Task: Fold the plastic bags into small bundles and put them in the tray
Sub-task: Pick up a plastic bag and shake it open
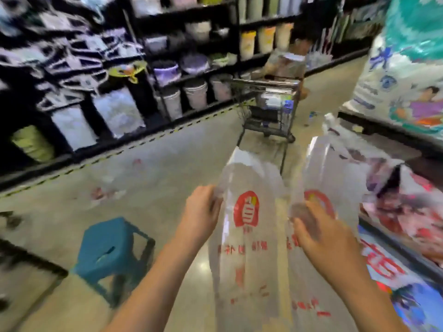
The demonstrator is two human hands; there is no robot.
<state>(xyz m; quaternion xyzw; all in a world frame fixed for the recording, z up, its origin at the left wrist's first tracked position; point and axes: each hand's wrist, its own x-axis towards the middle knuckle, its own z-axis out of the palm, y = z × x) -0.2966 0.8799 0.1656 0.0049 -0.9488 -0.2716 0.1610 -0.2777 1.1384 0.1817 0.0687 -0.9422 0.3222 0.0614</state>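
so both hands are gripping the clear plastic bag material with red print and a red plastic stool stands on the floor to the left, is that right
Not quite. The plastic stool on the floor to the left is blue, not red, as the head view shows. The rest holds: the left hand and right hand both grip the clear red-printed bag material.

I see my left hand (202, 212) and right hand (318, 233) each holding a clear, red-printed plastic bag (249, 238) by its sides. A blue stool (107, 248) stands near left. A shopping cart (268, 111) stands farther off.
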